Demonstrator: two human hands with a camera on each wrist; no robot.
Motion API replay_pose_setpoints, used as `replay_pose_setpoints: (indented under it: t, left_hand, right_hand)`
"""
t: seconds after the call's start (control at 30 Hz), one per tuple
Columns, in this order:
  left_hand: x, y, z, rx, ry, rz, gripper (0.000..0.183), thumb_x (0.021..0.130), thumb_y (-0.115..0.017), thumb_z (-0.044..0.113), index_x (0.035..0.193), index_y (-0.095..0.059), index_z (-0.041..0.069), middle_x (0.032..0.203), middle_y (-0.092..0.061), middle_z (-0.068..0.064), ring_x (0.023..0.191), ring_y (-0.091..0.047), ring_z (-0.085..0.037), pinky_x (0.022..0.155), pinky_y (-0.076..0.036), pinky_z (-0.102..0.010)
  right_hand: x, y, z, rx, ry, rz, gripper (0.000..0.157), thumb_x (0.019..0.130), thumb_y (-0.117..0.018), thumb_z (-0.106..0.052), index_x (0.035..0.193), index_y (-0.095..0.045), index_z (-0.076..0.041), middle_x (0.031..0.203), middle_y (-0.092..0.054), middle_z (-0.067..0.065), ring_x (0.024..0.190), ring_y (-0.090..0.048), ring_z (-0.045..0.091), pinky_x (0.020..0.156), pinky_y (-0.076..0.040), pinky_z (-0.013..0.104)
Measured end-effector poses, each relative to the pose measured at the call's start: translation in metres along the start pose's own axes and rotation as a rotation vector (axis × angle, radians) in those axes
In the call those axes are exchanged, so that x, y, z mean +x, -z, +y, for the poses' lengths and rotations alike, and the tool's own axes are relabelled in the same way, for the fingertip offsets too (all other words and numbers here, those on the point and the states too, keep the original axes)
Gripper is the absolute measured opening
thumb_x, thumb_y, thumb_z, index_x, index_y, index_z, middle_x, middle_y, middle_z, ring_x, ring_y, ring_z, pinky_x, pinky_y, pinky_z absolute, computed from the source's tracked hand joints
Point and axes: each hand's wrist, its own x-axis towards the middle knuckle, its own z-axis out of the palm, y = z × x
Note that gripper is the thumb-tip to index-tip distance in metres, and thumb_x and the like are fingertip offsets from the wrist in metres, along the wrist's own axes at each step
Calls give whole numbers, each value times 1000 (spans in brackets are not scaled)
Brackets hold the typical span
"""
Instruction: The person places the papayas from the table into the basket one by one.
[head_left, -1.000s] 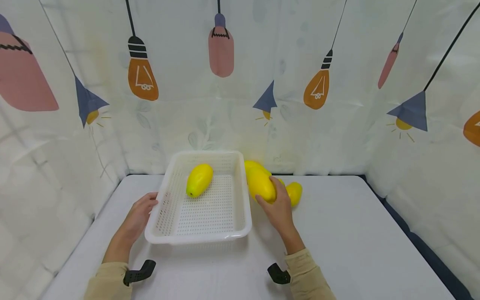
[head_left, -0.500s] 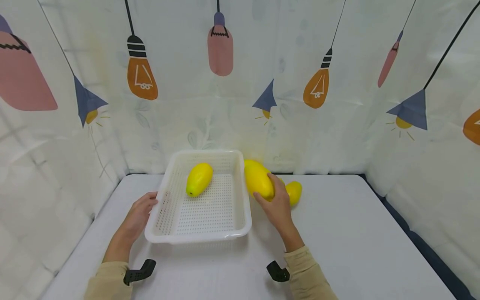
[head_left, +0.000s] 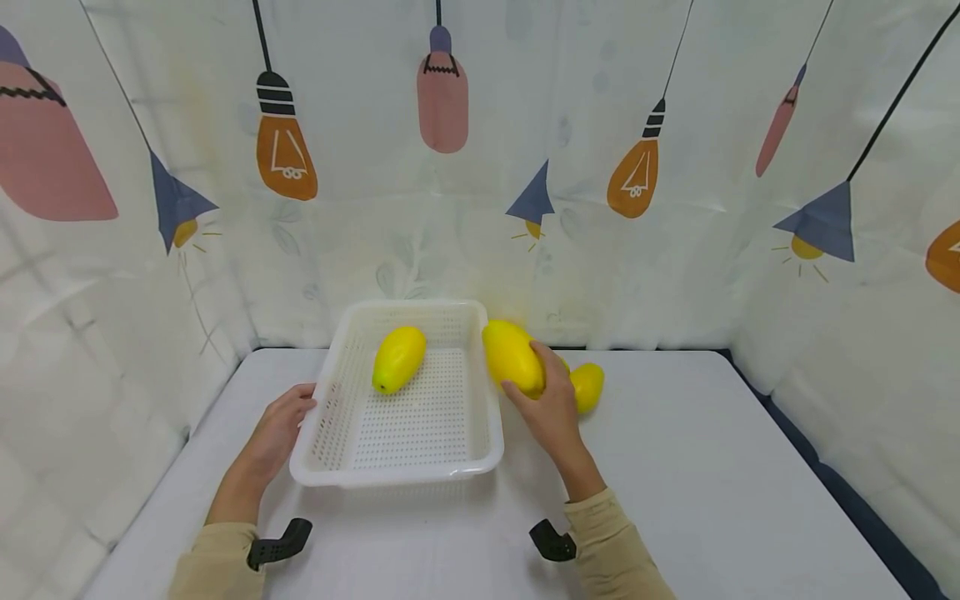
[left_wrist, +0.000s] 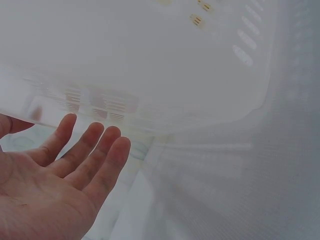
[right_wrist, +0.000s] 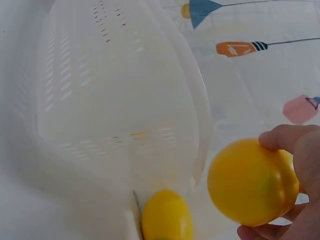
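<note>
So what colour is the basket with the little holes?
The basket is white, clearest in the head view.

Both my arms (head_left: 238, 492) are pointing forward.
My left hand (head_left: 280, 425) is holding its fingers (left_wrist: 119, 150) nearly straight, side by side; my right hand (head_left: 553, 408) is gripping, its thumb (head_left: 519, 398) opposing the curled fingertips (head_left: 542, 353).

The white rectangular plastic basket (head_left: 412, 477) is smooth, its rim faintly glossy, its floor and walls pitted with small holes. The oval yellow fruit (head_left: 399, 360) inside it has a smooth skin with a soft sheen; the plump yellow fruit (head_left: 512, 358) beside it looks smooth and glossy. From here the white tabletop (head_left: 712, 450) seems matt. The beige sleeves (head_left: 615, 546) are dull, wrinkled cloth, the black angular wrist pieces (head_left: 280, 546) apparently plastic. The white lamp-printed hanging (head_left: 450, 217) is creased, slightly shiny sheeting; cloth or plastic, I can't tell.
</note>
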Motion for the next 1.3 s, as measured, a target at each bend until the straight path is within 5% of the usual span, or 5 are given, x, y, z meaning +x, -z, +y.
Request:
replay_pose_setpoints:
  t: [1.3]
  left_hand:
    - [0,0,0,3,-2,-3,35,105,-37,27,131,-45,5,112,-60,15,101,-59,-1,83,-49,-20]
  right_hand:
    - [10,-12,-8,0,-15,-92,67,83,-76,-32,140,-44,-18,144,-46,3,124,-48,27,105,-39,48]
